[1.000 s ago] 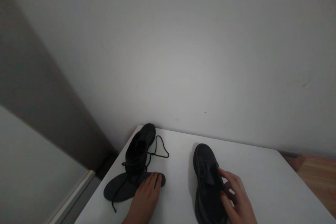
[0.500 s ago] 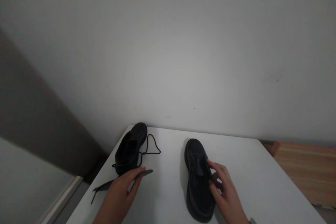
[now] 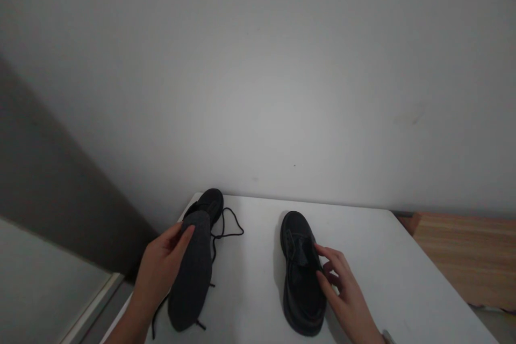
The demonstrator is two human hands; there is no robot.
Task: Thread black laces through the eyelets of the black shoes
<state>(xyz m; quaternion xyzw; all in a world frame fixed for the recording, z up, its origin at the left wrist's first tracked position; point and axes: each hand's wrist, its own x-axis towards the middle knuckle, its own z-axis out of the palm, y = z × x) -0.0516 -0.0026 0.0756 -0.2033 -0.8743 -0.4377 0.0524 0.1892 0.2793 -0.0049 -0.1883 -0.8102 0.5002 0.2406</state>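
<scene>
- Pinching the dark insole by its far end, the left hand is near the desk's left edge; the far shoe, partly hidden, sits at the far-left corner.
- Near shoe: right of the insole, long axes roughly alike, toe toward the far edge.
- Right hand, nearer that shoe: thumb and fingers parted at its rim; cannot tell whether gripping.

Wall: glows palest around the middle, dims to grey toward the corners.
Band at left: sinks into dark grey, blurs along its upper edge.
Tabletop: looks dull white, takes a soft shadow left of the black shoe.
Shoe interior: swallows detail.
</scene>
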